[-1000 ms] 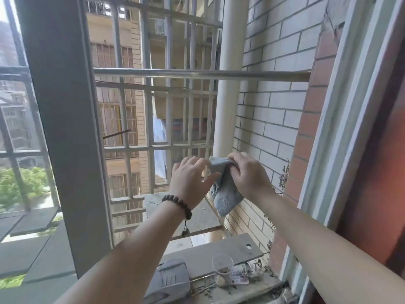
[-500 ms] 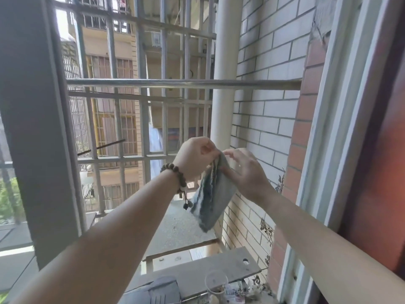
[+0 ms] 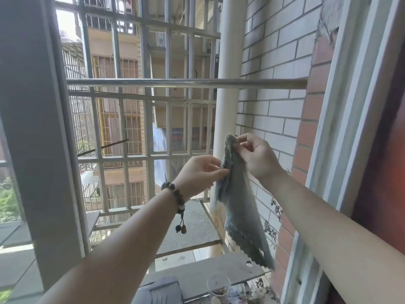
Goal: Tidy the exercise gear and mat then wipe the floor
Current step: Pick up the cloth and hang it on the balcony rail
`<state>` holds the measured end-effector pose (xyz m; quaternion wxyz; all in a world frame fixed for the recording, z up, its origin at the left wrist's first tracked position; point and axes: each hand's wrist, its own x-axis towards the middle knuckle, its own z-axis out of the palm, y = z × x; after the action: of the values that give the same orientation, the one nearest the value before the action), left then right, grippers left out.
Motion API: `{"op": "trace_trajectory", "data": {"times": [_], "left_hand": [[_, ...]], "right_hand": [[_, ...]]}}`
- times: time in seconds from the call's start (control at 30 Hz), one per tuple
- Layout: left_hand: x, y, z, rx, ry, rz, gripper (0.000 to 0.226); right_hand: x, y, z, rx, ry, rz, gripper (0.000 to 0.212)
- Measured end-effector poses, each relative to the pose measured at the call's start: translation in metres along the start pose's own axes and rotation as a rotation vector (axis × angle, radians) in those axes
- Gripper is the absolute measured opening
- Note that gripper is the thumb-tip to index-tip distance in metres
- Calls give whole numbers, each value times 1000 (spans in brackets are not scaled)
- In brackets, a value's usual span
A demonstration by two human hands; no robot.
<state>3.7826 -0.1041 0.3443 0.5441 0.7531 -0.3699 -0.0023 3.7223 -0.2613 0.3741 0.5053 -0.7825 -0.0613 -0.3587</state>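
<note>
Cloth (image 3: 238, 205) between both hands, below rail (image 3: 186, 82), seemingly before window grille (image 3: 168, 156).

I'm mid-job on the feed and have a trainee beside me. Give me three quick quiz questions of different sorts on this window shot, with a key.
1. True or false: the cloth is draped over the metal rail.
2. Which hand holds the cloth's top corner? A) left hand B) right hand C) neither
3. Fill the blank: the bead bracelet sits on the ____ wrist.

Key:
1. False. The cloth hangs below the rail, held up by both hands.
2. B. The right hand pinches the top corner; the left hand pinches the edge lower down.
3. Left.
</note>
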Motion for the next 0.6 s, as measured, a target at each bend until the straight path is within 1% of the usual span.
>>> {"op": "trace_trajectory", "data": {"times": [0.1, 0.17, 0.23, 0.33, 0.4, 0.47, 0.53, 0.6], "left_hand": [[0, 2, 1, -93, 63, -7, 6], [1, 8, -3, -181, 87, -47, 7], [3, 14, -7, -265, 65, -97, 10], [9, 21, -11, -295, 28, -105, 11], [11, 28, -11, -300, 12, -111, 15], [13, 32, -10, -287, 27, -120, 18], [12, 34, -9, -277, 47, -119, 23], [10, 35, -7, -273, 45, -109, 22]], "right_hand": [[4, 3, -4, -26, 22, -1, 15], [5, 7, -8, -28, 61, 12, 14], [5, 11, -10, -9, 103, 48, 12], [0, 13, -9, 77, 113, 143, 14], [-5, 10, -6, 202, 55, 217, 18], [-8, 7, -5, 327, -57, 271, 28], [-10, 5, -5, 386, -175, 268, 40], [-11, 3, -4, 365, -234, 223, 45]]}}
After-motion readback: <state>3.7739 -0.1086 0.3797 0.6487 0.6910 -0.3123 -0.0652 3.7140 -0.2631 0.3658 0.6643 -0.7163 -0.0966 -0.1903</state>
